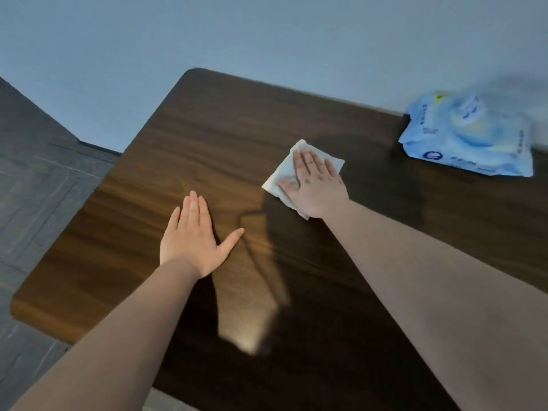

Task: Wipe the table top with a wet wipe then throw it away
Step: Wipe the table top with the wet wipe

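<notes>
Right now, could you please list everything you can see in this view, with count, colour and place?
table: one, dark brown wood grain, fills the middle of the view, far edge against the wall.
wet wipe: one, white, flat on the table right of centre, under the right hand.
wipes pack: one, light blue, blurred, at the table's far right by the wall.
wall: one, pale blue-grey, behind the table.
floor: grey planks, to the left of the table.
left hand: one, empty, flat on the table, fingers extended.
right hand: one, pressed flat on the wet wipe.
</notes>
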